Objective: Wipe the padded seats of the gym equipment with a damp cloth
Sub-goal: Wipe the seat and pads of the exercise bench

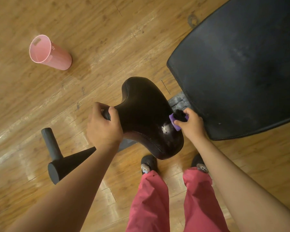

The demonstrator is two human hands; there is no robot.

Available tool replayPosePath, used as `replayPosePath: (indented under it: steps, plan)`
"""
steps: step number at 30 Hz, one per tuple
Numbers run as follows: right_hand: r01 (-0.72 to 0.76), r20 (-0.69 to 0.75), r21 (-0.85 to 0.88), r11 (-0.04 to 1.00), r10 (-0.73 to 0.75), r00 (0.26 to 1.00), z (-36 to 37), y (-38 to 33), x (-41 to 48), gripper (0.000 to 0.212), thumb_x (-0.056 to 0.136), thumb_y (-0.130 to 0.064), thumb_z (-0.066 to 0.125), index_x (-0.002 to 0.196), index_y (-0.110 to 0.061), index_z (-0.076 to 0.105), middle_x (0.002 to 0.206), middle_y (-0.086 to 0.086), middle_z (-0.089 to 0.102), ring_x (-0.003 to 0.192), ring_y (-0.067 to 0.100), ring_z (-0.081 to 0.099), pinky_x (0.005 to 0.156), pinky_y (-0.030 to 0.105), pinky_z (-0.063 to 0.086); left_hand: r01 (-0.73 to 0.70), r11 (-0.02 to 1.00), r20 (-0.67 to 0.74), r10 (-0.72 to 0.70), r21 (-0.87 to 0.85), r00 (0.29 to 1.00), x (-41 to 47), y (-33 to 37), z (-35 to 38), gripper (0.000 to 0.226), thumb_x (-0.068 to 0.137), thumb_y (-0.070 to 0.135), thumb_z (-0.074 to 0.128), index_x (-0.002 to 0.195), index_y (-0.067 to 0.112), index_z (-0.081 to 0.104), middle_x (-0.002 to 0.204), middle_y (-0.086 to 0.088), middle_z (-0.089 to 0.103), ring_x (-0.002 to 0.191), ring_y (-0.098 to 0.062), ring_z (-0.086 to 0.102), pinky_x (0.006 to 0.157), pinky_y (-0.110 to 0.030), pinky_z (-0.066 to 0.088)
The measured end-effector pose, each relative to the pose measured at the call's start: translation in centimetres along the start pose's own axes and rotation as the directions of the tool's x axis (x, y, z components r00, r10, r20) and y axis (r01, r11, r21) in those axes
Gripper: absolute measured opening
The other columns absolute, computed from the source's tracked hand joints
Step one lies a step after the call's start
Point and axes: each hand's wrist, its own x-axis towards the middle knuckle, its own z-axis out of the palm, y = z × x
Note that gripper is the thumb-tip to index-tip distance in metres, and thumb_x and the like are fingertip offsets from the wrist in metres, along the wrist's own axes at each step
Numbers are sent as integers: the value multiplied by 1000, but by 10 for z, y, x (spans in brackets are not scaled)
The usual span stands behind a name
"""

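Your left hand (104, 124) grips the narrow nose of the dark saddle seat (146, 114), with the fingers curled over the tip and the thumb wrapped round the near side. Your right hand (191, 124) is closed round a bunched cloth (178, 118), purple with a black part on top, and presses it against the right edge of the saddle's wide end. Just beside the cloth, a pale shiny patch (165, 128) shows on the saddle's surface; you cannot tell from here whether it is wetness or glare.

The saddle sits between your two hands, above your feet. To its right, close to your right hand, lies a large black padded bench (241, 67) with a dusty, greyish top. A black metal bar (57, 158) with a short upright stub juts out under your left forearm. A pink bucket (49, 53) stands on the wooden floor (90, 30), well apart from the saddle on the left. At the bottom you see your red trousers (149, 198) and dark slippers (148, 162), toes just under the saddle's wide end
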Motion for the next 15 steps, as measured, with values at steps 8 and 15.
replayPosePath:
  steps: [8, 15]
  plan:
    - [222, 46, 79, 972, -226, 973, 5, -20, -51, 26, 73, -21, 79, 83, -17, 54, 76, -12, 60, 75, 0, 56, 64, 22, 44, -9, 1000, 21, 9, -2, 1000, 1, -3, -3, 25, 81, 39, 39, 89, 19, 51, 85, 3, 57, 80, -16, 51, 66, -29, 33]
    - [90, 9, -22, 996, -90, 996, -5, 1, -43, 23, 78, -19, 75, 92, -14, 58, 90, 0, 65, 88, 18, 61, 72, 35, 50, -40, 999, 22, 40, 12, 999, 3, -7, 0, 24, 81, 42, 39, 87, 21, 49, 88, 1, 59, 82, -19, 54, 67, -33, 41]
